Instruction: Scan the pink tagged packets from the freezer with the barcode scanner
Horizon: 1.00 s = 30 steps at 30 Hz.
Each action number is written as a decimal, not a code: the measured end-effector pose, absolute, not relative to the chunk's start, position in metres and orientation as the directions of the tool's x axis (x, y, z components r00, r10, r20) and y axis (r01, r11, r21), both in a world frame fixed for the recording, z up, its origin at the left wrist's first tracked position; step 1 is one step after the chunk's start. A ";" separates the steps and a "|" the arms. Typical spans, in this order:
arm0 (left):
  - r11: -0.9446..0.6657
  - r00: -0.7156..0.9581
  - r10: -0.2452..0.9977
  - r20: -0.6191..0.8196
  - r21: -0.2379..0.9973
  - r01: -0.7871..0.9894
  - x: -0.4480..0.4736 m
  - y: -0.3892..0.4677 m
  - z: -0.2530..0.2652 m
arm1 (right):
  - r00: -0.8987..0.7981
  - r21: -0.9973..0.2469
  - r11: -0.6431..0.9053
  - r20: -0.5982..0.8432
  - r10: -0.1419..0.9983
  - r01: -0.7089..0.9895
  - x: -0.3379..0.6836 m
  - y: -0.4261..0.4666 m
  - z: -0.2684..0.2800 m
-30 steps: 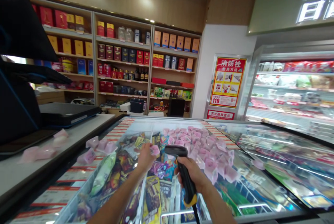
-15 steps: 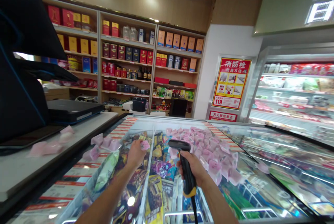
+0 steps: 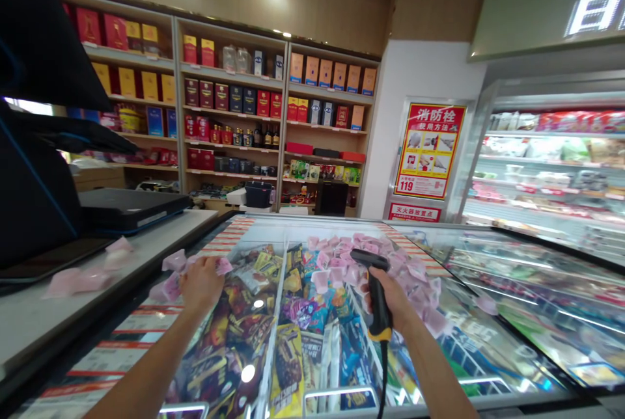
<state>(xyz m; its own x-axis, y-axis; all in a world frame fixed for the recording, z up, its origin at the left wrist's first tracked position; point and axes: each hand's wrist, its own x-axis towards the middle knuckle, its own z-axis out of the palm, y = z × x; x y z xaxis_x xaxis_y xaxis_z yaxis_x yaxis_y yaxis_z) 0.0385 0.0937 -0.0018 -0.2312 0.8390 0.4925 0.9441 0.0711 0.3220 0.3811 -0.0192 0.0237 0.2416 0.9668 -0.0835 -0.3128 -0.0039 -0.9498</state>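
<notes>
Far left: black terminal [image 3: 43, 172] stood on the counter [image 3: 43, 324], slim black box [image 3: 134, 207] beside it. Loose cups [image 3: 92, 280], pink, lay along the counter edge.

Next, on the freezer [image 3: 266, 229]: a small group [image 3: 174, 261] of the same cups sat on the left edge of the glass. Left hand [image 3: 200, 283] was right there, partly covering it. It looked to be pinching one cup [image 3: 224, 266], label showing at the fingertips; far side of the grip hidden. That was the change: half a second earlier the hand and cup were out over the ice-cream packs [image 3: 244, 334], now they were at the small group. Couldn't tell if the cup touched the glass or its neighbours.

Middle: packs under the glass, nothing of the hands over them.

Right of that: right hand [image 3: 394, 297] grasped the scanner [image 3: 379, 298] by its handle, fingers wrapped, cord [image 3: 383, 373] hanging down. Scanner had also shifted, rightward, head now over the big pile [image 3: 415, 272] of pink cups. My read: hands had split, so the pinched cup was well out of the scanner's way and effectively with the small group, while the pile remained much the larger lot.

Far right: one stray cup [image 3: 487, 304] lay apart on the glass.
</notes>
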 end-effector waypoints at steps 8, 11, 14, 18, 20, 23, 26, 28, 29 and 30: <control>0.079 -0.281 0.846 0.453 0.415 0.906 0.093 0.086 0.004 | 0.296 -0.935 -0.002 -0.114 0.948 -0.354 0.395 -0.017 0.015; -0.044 -0.136 0.929 0.345 0.466 0.884 0.138 0.088 0.000 | 0.311 -0.939 0.006 -0.108 0.944 -0.344 0.396 -0.018 0.015; -0.103 -0.033 0.970 0.240 0.531 0.841 0.184 0.089 -0.009 | 0.338 -0.942 -0.010 -0.130 0.932 -0.335 0.396 -0.020 0.015; -0.132 0.033 0.983 0.181 0.569 0.811 0.224 0.084 -0.017 | 0.330 -0.943 -0.016 -0.132 0.935 -0.332 0.397 -0.020 0.015; -0.132 0.052 0.987 0.153 0.575 0.807 0.232 0.082 -0.016 | 0.320 -0.944 -0.010 -0.122 0.939 -0.330 0.397 -0.020 0.014; -0.163 0.103 0.985 0.136 0.585 0.795 0.230 0.081 -0.014 | 0.296 -0.942 -0.005 -0.111 0.949 -0.337 0.395 -0.020 0.012; -0.195 0.107 0.978 0.180 0.592 0.782 0.218 0.084 -0.013 | 0.232 -0.943 -0.016 -0.098 0.968 -0.333 0.387 -0.021 0.012; -0.203 0.064 0.966 0.249 0.585 0.785 0.207 0.086 -0.013 | 0.157 -0.947 -0.032 -0.086 0.984 -0.320 0.379 -0.023 0.014; -0.206 0.040 0.957 0.287 0.580 0.788 0.201 0.088 -0.014 | 0.111 -0.949 -0.043 -0.081 0.991 -0.312 0.373 -0.024 0.015; -0.208 0.017 0.947 0.320 0.574 0.792 0.195 0.089 -0.014 | 0.065 -0.951 -0.052 -0.075 0.995 -0.305 0.367 -0.025 0.017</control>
<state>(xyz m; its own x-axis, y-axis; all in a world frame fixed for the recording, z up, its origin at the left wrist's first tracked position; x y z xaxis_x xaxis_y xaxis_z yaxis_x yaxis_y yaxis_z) 0.1950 0.0888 -0.0142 0.0167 0.9473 0.3200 0.7919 -0.2079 0.5741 0.3673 -0.0246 0.0166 0.0652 0.9950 -0.0752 -0.3051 -0.0518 -0.9509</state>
